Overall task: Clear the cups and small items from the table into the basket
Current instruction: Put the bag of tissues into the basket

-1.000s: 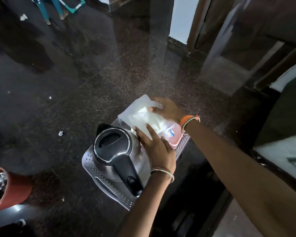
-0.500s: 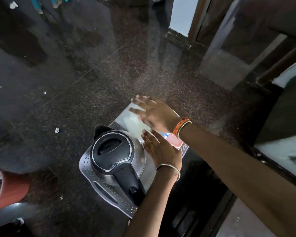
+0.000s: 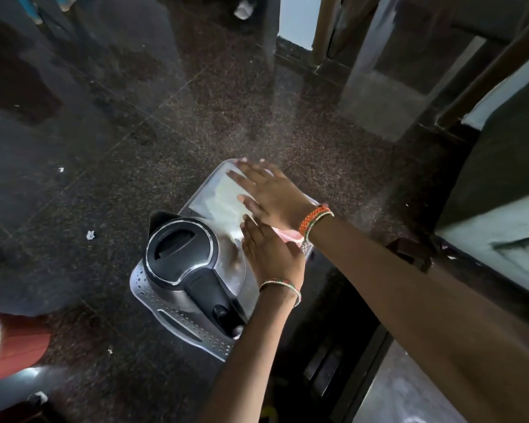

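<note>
A grey perforated basket [image 3: 184,326] sits on the dark floor below me. Inside it stands a steel kettle with a black lid and handle [image 3: 193,261]. Behind the kettle lies a clear plastic bag of white contents [image 3: 217,196]. My right hand [image 3: 272,193] rests flat on that bag with fingers spread. My left hand [image 3: 271,254] lies flat beside the kettle, fingers extended against the bag's near edge. A pink item [image 3: 287,235] peeks out between my two hands; most of it is hidden.
A red bucket [image 3: 13,343] with crumpled foil stands at the lower left. Small white scraps [image 3: 89,235] lie on the polished granite floor. A dark table edge and a doorway frame [image 3: 324,29] bound the right side.
The plastic bag went down from a raised, gripped position to lying flat in the basket. My right hand released it and now presses flat on top; my left hand lowered beside the kettle.
</note>
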